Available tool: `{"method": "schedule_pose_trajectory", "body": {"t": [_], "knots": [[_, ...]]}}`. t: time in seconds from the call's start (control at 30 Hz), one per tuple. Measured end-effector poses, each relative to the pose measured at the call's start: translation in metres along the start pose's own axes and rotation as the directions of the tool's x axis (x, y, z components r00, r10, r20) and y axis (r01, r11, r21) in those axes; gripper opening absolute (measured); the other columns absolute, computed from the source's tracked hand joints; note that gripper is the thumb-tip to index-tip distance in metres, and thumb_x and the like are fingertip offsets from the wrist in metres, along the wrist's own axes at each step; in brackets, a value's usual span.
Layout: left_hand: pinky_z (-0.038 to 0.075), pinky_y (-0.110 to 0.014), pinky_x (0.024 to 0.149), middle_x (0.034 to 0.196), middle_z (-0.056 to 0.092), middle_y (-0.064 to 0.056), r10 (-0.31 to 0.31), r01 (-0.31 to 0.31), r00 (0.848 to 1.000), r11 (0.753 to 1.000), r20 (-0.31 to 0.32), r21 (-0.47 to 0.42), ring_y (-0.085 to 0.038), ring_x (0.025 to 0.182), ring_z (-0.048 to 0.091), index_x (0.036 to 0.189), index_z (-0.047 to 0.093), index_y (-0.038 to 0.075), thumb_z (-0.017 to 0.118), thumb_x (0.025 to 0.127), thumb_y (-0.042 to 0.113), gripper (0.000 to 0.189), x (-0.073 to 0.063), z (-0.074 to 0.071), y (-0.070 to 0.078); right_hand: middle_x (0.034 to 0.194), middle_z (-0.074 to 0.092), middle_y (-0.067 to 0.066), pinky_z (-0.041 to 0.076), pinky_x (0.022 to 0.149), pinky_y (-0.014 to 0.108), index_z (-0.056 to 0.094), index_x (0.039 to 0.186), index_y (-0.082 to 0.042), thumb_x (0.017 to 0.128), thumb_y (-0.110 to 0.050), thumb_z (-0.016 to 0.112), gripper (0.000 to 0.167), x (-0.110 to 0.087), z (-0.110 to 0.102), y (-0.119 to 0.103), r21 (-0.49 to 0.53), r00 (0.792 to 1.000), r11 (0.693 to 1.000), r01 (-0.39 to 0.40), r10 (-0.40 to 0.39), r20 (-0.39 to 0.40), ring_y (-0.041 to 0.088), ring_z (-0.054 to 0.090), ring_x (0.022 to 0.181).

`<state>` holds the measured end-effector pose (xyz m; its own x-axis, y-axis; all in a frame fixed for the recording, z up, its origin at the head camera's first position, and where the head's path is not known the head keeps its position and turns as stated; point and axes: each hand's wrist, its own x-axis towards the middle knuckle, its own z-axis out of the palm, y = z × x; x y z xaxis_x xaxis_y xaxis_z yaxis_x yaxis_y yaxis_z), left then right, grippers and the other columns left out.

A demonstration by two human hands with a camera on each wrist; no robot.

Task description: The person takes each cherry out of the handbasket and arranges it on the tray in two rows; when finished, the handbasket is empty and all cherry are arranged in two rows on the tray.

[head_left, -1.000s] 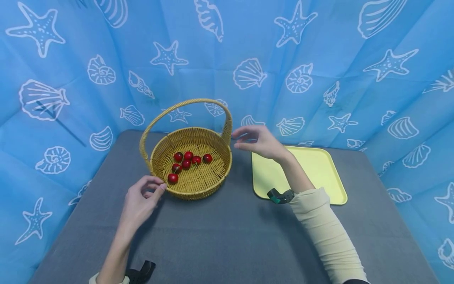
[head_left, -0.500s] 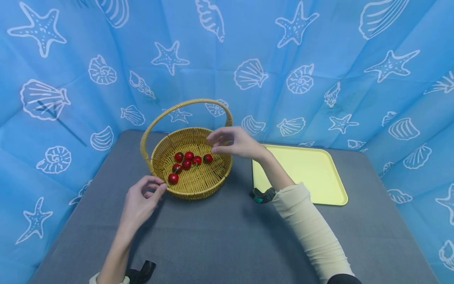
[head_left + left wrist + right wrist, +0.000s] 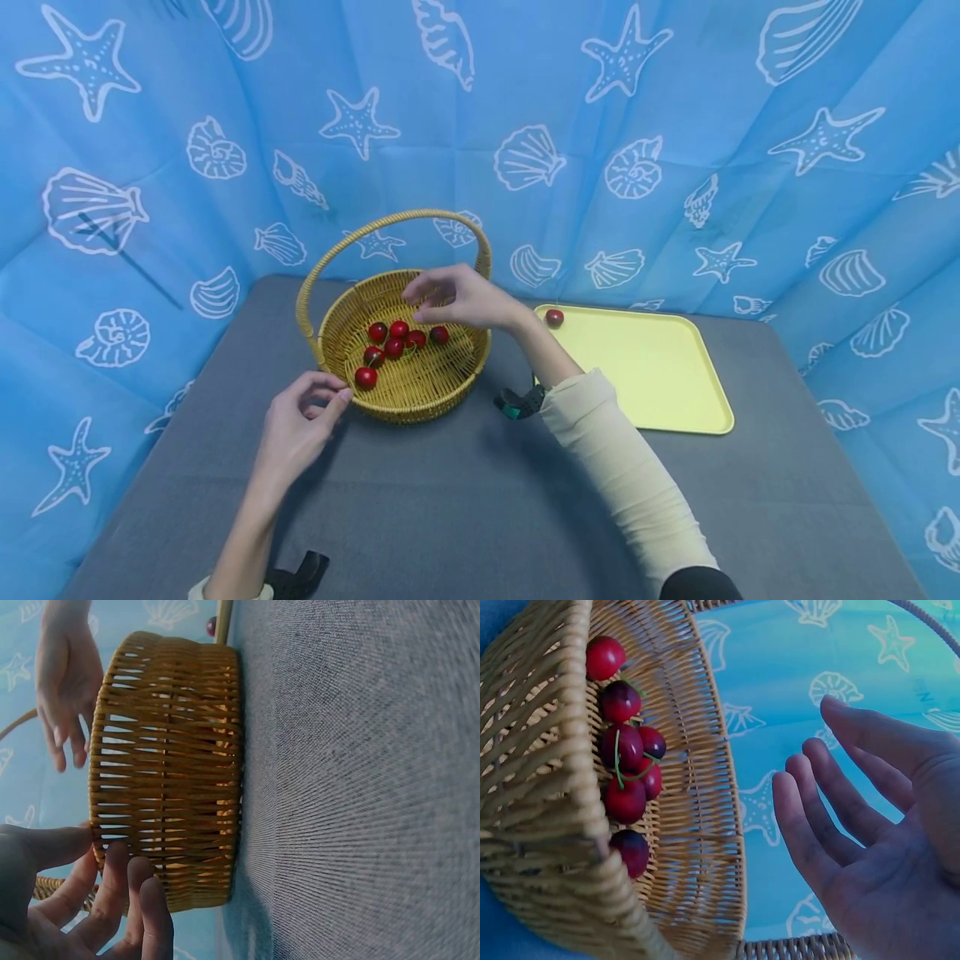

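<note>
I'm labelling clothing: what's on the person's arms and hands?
The right hand and left hand are bare. On the right: a wrinkled cream sleeve, a black wrist piece with a green patch, and black material further up. On the left: a cream cuff and another black wrist piece.

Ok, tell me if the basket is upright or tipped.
Upright: the basket sits base-down on the grey cloth, its handle arching above, cherries inside.

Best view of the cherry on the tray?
Head: the cherry shows whole and unobstructed near a corner of the yellow tray. Left wrist shows it small, past the basket; right wrist doesn't show it.
</note>
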<state>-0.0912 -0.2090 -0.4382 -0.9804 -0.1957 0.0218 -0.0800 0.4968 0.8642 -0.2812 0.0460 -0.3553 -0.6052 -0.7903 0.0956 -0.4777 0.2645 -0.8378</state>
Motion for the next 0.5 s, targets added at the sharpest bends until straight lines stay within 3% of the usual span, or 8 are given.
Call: {"method": "schedule_pose_trajectory", "body": {"t": [0.27,0.5], "knots": [[0.055,-0.027,0.059,0.109,0.079,-0.018,0.011,-0.011,1.000,1.000,-0.003,0.005,-0.020,0.071,0.074,0.122,0.070,0.012,0.074,0.105,0.030,0.025,0.001,0.001,-0.002,0.134,0.076,0.013,0.060,0.106,0.033,0.072,0.133,-0.005,0.097,-0.008,0.081,0.037,0.019,0.007,0.001,-0.019,0.999,0.999,-0.045,0.045,0.017,0.029,0.075,0.119],[0.056,-0.027,0.059,0.110,0.078,-0.018,0.000,0.000,1.000,1.000,0.002,0.008,-0.020,0.072,0.074,0.122,0.069,0.013,0.074,0.105,0.031,0.025,0.002,0.001,-0.002,0.136,0.075,0.013,0.060,0.107,0.032,0.071,0.134,-0.005,0.098,-0.011,0.080,0.037,0.036,0.012,0.004,0.026,0.996,0.996,-0.087,0.087,0.028,0.034,0.071,0.128]]}}
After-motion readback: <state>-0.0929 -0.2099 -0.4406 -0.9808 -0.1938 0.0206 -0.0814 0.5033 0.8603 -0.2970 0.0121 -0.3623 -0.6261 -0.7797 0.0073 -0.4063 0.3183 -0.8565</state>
